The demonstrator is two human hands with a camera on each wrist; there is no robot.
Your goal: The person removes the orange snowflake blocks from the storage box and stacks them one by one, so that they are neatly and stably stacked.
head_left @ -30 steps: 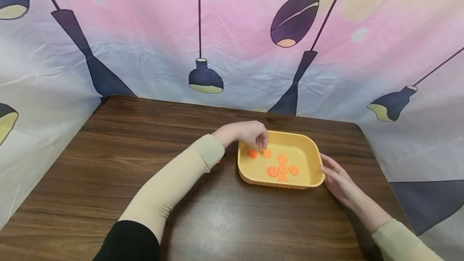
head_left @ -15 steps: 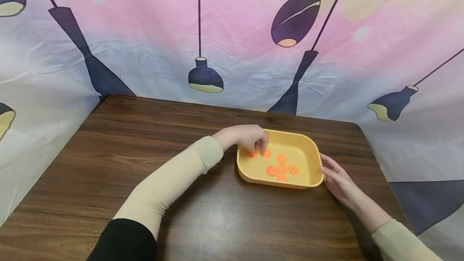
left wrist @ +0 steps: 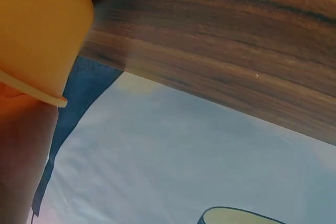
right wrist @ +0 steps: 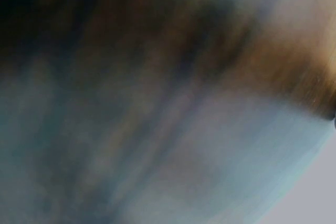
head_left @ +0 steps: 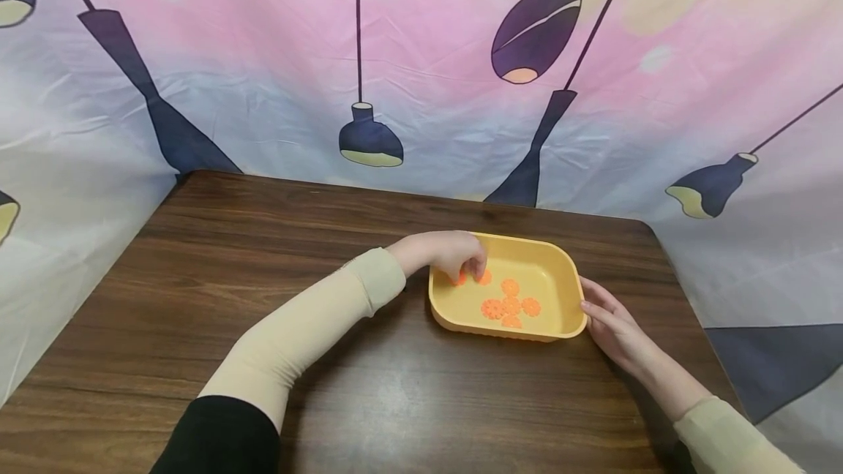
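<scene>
A yellow rectangular plastic tray (head_left: pixel 507 330) stands on the wooden table, right of the middle. Several flat orange discs with scalloped edges (head_left: pixel 530 306) lie in it. My left hand (head_left: pixel 451 251) reaches over its left end, fingers bent down and their tips right at an orange disc (head_left: pixel 460 279); whether they pinch it I cannot tell. My right hand (head_left: pixel 615 324) grips the tray's right end, thumb at the rim and fingers along the outer wall. In the left wrist view, part of the tray (left wrist: pixel 42 24) and my left hand (left wrist: pixel 23 150) show at the left edge.
The brown wooden table (head_left: pixel 217 276) ends at the back against a pastel cloth (head_left: pixel 283 108) printed with dark lamps. A small dark thing by my left cuff is mostly hidden behind the sleeve (head_left: pixel 309 328). The right wrist view is blurred.
My left hand has come down slightly, its fingertips now over the left orange disc. My right hand keeps its grip on the tray; the whole view shifts a little.
</scene>
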